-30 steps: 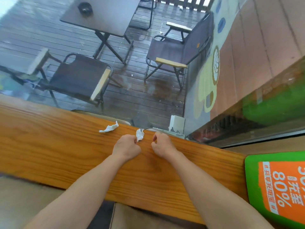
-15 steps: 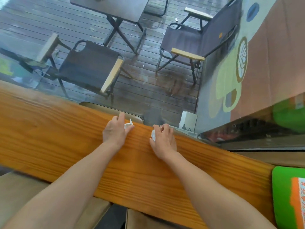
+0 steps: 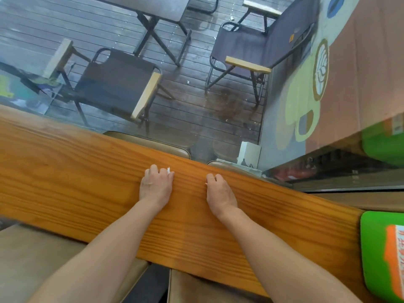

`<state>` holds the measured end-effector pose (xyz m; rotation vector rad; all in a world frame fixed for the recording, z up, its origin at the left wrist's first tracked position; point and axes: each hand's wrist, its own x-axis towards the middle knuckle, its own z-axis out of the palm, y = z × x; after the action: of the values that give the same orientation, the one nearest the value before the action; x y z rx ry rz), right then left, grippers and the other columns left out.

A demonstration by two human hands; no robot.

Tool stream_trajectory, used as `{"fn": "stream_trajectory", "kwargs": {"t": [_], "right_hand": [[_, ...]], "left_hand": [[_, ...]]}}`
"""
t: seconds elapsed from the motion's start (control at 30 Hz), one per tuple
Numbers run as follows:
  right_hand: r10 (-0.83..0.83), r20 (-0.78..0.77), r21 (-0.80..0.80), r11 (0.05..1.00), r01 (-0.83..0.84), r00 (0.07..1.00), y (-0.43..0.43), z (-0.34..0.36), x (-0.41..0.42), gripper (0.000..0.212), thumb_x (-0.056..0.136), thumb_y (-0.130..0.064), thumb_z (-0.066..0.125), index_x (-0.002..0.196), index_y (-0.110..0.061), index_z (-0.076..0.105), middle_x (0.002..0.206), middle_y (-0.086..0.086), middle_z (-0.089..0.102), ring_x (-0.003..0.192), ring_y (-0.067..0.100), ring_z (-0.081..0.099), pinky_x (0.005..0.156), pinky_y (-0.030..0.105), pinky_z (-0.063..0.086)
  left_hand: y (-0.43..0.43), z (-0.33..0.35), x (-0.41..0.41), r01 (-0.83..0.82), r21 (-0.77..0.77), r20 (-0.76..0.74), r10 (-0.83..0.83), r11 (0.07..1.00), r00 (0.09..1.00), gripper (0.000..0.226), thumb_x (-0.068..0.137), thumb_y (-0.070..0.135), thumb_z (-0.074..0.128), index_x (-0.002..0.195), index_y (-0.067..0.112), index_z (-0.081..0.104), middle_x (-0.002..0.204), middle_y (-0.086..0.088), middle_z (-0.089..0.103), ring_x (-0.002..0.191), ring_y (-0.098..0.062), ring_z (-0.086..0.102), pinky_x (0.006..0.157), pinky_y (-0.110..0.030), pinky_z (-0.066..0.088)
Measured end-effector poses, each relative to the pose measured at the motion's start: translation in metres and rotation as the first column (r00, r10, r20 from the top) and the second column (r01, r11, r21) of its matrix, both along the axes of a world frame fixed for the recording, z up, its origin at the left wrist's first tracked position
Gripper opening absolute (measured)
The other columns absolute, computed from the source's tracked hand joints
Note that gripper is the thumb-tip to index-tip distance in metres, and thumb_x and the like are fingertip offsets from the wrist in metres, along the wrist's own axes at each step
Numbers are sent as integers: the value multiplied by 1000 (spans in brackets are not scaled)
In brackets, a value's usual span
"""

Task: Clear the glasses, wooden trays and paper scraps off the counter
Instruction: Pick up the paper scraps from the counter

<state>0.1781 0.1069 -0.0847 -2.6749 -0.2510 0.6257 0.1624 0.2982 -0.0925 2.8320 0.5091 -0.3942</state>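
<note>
Both my hands rest on the orange wooden counter (image 3: 76, 171) near its far edge. My left hand (image 3: 156, 184) is curled shut on a white paper scrap (image 3: 168, 170); only a small tip shows between its fingers. My right hand (image 3: 219, 193) is closed too, with a sliver of another white paper scrap (image 3: 206, 183) peeking out at its left side. No glasses or wooden trays are in view.
A window runs along the counter's far edge, with chairs and a table on a wet deck outside. A white box (image 3: 249, 154) with a cable stands behind the edge. A green and orange sign (image 3: 384, 254) lies at the counter's right end. Stool seats (image 3: 39, 259) sit below.
My left hand reached left to the loose scrap and closed over it. My right hand took the other scrap into its fist. Both hands have drawn back slightly.
</note>
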Motion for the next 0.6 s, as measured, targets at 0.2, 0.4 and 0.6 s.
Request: {"fn": "stream_trajectory", "kwargs": {"t": [0.2, 0.4, 0.6], "right_hand": [[-76, -159, 18, 997, 80, 984, -22, 21, -13, 27, 105, -33, 35, 93, -17, 53, 91, 1, 56, 81, 21, 54, 70, 34, 45], [-237, -229, 77, 963, 260, 944, -60, 60, -38, 17, 104, -21, 40, 103, -18, 56, 96, 6, 62, 82, 21, 59, 71, 38, 55], [-190, -165, 95, 974, 207, 968, -130, 114, -85, 24, 104, -26, 37, 110, -17, 59, 109, 9, 66, 91, 25, 60, 69, 35, 49]], "left_hand": [[-18, 20, -26, -62, -168, -96, 46, 984, 994, 43, 102, 34, 39, 65, 17, 53, 87, -7, 50, 76, -27, 55, 65, -34, 43], [-66, 60, -53, -8, -233, -79, -10, 972, 997, 10, 96, 12, 45, 102, 16, 51, 95, -6, 54, 84, -26, 52, 69, -34, 42], [-137, 117, -73, 249, -260, -31, -266, 933, 964, 8, 94, 27, 60, 96, 26, 68, 99, -3, 69, 86, -25, 62, 68, -32, 51]]}}
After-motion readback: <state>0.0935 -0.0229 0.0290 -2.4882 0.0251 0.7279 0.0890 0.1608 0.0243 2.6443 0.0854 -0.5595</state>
